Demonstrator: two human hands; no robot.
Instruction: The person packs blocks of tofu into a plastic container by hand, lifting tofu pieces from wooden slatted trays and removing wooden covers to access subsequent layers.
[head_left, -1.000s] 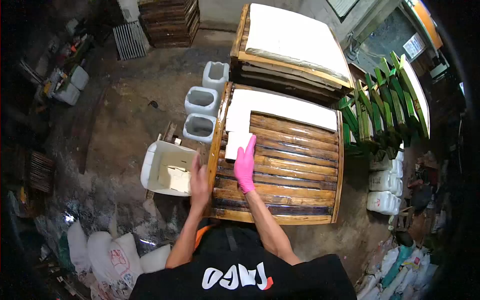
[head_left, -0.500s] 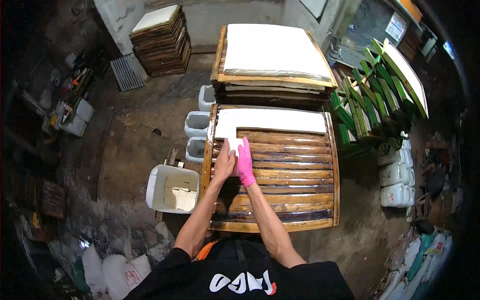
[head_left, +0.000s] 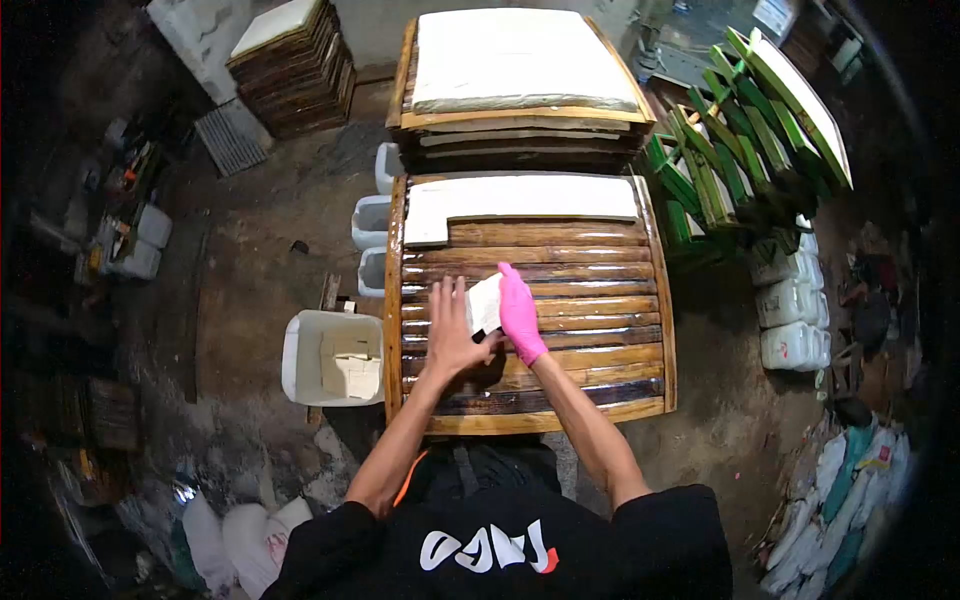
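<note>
Over the wet slatted bamboo rack [head_left: 590, 290], my right hand [head_left: 518, 315], in a pink glove, is closed on the side of a small white tofu block [head_left: 484, 303]. The block is tilted. My bare left hand [head_left: 452, 335] is beside it on the left, fingers spread and thumb near the block's lower edge; whether it touches cannot be made out. Along the rack's far side lies a white tofu slab [head_left: 540, 198], with a short piece reaching toward me at its left end.
Left of the rack stands a white plastic container [head_left: 292, 360] with cut tofu pieces [head_left: 352, 368] inside. Behind the rack is a stack topped by a full white slab [head_left: 525, 60]. Green frames [head_left: 745, 150] lean at the right, above white jugs [head_left: 795, 300].
Both hands have moved from the slab's left end toward me and slightly right, with the block in the right hand. The left fingers have spread. The camera view has shifted.
</note>
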